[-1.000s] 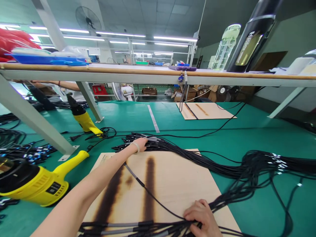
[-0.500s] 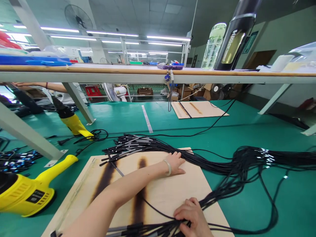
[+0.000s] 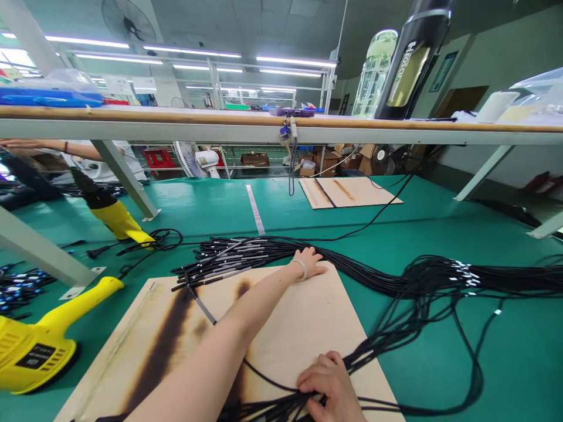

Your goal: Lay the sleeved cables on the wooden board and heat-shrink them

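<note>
On the near part of the green table [image 3: 206, 205], a pale board [image 3: 316, 316] with dark scorch marks lies under the person's arms. Along its far edge runs the far bundle [image 3: 246, 253] of black cables, its grey-sleeved ends at the left. The left hand [image 3: 310, 262] reaches across the board and lies on this bundle with its fingers somewhat spread; whether they close on any cable cannot be told. The right hand [image 3: 329, 387], near, has its fingers curled around the near bundle [image 3: 272, 407] and appears clamped on it. One loose cable [image 3: 204, 310] crosses the board between the far bundle's ends and the right hand.

The step in hand seems to be handling the cables while keeping the two bundles apart. The next move would call for a steady right hand and care that the loose cable does not snag.

Half a second ago the left hand lay lower on the board, at the far bundle's near side; now it has gone farther, onto the cables. The right hand has kept its hold, and the loose cable runs much as it did.
</note>
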A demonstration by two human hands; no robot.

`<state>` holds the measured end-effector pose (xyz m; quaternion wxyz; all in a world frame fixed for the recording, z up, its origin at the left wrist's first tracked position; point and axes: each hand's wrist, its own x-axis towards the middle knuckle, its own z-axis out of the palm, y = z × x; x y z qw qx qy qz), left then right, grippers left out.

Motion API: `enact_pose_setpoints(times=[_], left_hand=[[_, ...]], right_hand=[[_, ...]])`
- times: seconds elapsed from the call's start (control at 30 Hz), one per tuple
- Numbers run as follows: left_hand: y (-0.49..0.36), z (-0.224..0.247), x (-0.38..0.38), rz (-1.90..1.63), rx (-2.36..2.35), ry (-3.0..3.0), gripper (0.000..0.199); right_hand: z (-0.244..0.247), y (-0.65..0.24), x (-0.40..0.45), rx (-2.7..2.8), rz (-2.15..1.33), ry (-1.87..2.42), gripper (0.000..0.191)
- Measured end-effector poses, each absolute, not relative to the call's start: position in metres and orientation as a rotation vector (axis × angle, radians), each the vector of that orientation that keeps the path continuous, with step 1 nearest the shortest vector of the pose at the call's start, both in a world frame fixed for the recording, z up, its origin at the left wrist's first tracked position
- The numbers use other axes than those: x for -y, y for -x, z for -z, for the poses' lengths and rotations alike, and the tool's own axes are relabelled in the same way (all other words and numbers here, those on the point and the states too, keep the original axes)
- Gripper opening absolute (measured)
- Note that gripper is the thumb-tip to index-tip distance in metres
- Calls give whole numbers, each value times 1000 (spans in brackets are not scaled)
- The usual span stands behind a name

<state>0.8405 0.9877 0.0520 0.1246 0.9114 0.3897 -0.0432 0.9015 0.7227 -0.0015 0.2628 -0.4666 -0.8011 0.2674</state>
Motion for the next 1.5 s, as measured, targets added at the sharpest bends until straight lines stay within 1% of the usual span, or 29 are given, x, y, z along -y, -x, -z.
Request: enact_pose_setpoints(times=[0.17, 0.23, 0.33, 0.4, 0.53, 0.63, 0.73, 0.9, 1.03, 1.17, 1.37, 1.5], left_hand=[[-838, -56, -991, 215, -1113, -2610, 69], [-822, -56, -988, 217, -1083, -2627, 62], [-775, -55, -981, 174, -1089, -2663, 43], [-734, -55, -974, 134, -1153, -2674, 35], [-654, -55, -957, 55, -1295, -2679, 31], [-621, -53, -950, 55, -1343, -2677, 29], [-613, -50, -956, 44, -1414, -2642, 33], [-626, -50, -994, 54, -1536, -2577, 42], [-631, -53, -1009, 96, -1517, -2562, 39], [-614, -57, -983, 78, -1459, -2626, 45], [-548, -64, -916, 87, -1552, -2665, 28], [-509, -68, -886, 152, -1636, -2690, 28]], right_hand=[[3, -902, -723, 2175, -707, 1250, 29], [5, -902, -722, 2170, -695, 1241, 30], [5, -902, -721, 2149, -683, 1244, 31], [4, -901, -721, 2140, -679, 1239, 31], [0, -900, -720, 2158, -650, 1233, 29], [-2, -900, -719, 2175, -601, 1236, 27], [0, -901, -718, 2165, -566, 1233, 27], [4, -902, -716, 2153, -548, 1240, 26], [3, -902, -716, 2152, -561, 1274, 22], [0, -900, -715, 2117, -618, 1330, 21], [0, -900, -714, 2068, -692, 1378, 16], [5, -903, -715, 2048, -679, 1352, 15]])
